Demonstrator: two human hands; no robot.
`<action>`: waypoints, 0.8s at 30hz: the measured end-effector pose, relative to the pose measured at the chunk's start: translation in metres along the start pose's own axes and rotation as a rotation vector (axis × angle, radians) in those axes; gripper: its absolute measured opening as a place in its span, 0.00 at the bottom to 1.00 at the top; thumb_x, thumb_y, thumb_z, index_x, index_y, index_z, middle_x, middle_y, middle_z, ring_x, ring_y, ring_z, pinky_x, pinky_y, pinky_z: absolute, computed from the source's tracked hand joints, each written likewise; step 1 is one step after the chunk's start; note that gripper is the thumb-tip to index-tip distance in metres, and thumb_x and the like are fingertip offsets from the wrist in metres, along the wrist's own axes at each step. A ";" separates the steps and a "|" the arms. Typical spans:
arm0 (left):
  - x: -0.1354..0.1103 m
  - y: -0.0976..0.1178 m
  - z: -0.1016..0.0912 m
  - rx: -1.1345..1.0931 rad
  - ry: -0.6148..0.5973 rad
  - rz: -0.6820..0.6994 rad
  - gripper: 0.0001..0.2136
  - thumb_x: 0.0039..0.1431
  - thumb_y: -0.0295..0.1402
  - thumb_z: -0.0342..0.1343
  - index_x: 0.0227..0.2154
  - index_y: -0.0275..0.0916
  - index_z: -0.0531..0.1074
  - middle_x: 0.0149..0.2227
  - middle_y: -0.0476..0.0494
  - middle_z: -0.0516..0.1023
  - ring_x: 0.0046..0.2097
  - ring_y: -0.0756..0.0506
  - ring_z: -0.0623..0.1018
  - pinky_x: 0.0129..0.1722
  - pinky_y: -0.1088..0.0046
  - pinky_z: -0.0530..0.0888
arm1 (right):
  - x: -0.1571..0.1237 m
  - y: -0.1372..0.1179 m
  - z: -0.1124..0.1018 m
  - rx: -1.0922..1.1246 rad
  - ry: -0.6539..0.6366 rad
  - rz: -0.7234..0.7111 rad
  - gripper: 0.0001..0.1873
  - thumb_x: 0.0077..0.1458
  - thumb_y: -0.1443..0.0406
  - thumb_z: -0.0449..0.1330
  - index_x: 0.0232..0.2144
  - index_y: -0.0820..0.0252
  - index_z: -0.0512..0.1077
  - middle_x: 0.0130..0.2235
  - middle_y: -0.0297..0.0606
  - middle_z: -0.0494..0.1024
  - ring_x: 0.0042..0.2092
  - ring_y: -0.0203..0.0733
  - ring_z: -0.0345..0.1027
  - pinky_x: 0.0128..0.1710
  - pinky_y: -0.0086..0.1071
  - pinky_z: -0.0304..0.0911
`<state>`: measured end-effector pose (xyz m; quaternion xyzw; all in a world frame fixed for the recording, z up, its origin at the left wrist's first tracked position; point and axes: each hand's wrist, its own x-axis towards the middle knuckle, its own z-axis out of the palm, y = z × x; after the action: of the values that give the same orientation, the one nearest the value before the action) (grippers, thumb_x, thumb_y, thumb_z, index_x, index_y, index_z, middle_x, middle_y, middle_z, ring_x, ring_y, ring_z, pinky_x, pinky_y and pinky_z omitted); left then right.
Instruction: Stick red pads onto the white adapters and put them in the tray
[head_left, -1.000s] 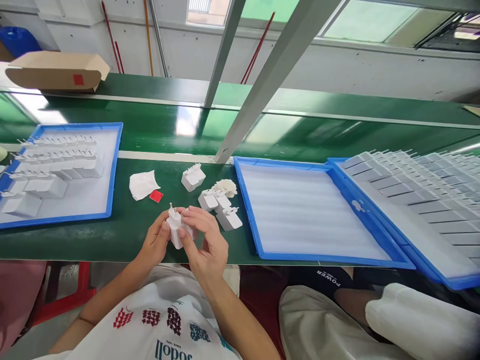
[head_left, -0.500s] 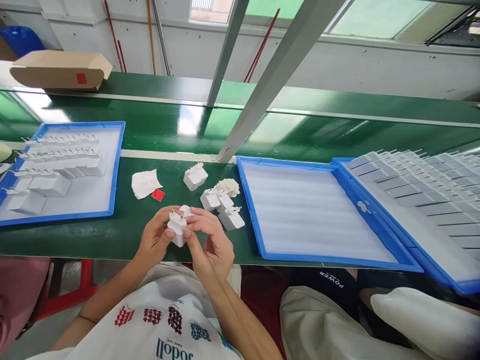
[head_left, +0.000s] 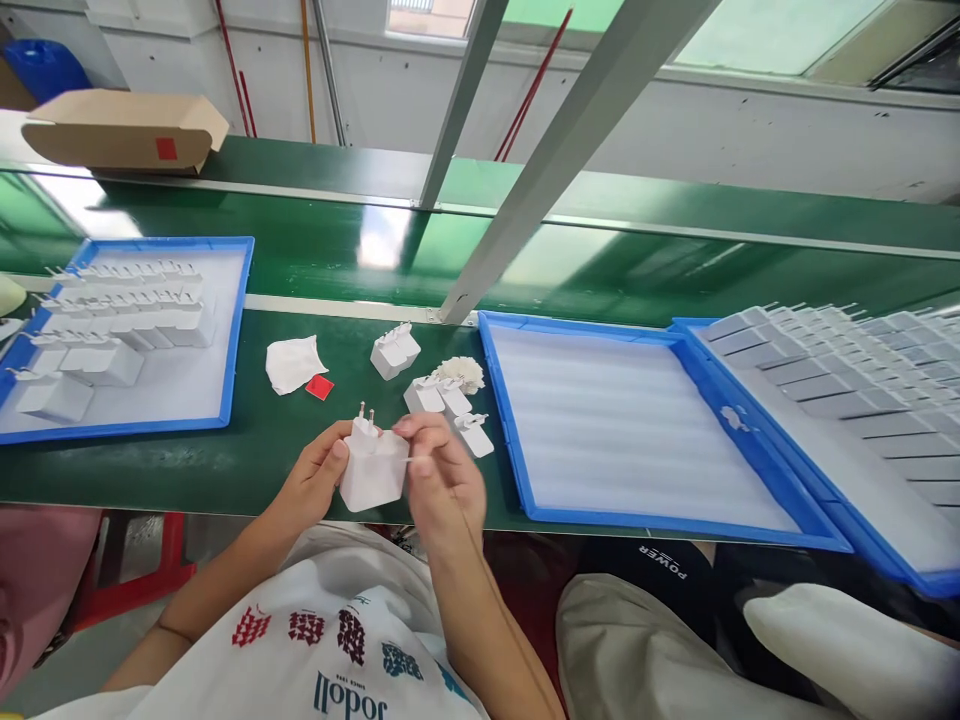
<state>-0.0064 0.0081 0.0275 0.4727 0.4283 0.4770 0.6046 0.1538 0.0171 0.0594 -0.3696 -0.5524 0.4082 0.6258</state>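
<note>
A white power adapter (head_left: 373,478) with two prongs pointing up is held over the front edge of the green bench. My left hand (head_left: 319,475) grips its left side, thumb in front. Beside its right face, my right hand (head_left: 446,480) is closed, thumb and fingers pinching a thin white strip (head_left: 412,459) that reaches to the adapter; the strip's exact kind is unclear. Several more adapters (head_left: 395,352) stand on the bench just beyond my hands, near a crumpled off-white wad (head_left: 460,375). A white cloth (head_left: 294,364) and a small red square (head_left: 320,387) lie to the left.
On the left, a blue-rimmed tray (head_left: 237,330) bears rows of adapters. A blue-rimmed tray (head_left: 600,420) lies to the right, overlapping another tray (head_left: 817,470) with many adapters. A slanted grey post (head_left: 555,150) rises behind the bench. Another person's leg (head_left: 637,640) shows at the right.
The adapter has turned so its broad side faces me, prongs still up. My right hand has moved right, off the adapter's front, and a thin white strip now shows at its fingers.
</note>
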 end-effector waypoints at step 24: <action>0.004 0.004 -0.031 0.305 0.112 0.442 0.35 0.49 0.32 0.72 0.60 0.55 0.67 0.56 0.41 0.66 0.58 0.38 0.72 0.51 0.63 0.78 | 0.102 0.088 -0.130 -0.687 0.011 0.319 0.27 0.52 0.48 0.59 0.48 0.58 0.73 0.51 0.47 0.80 0.53 0.51 0.72 0.54 0.46 0.64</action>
<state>-0.0360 0.0171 0.0250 0.6131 0.4142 0.5529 0.3832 0.2799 0.1437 0.0039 -0.6414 -0.5892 0.2898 0.3969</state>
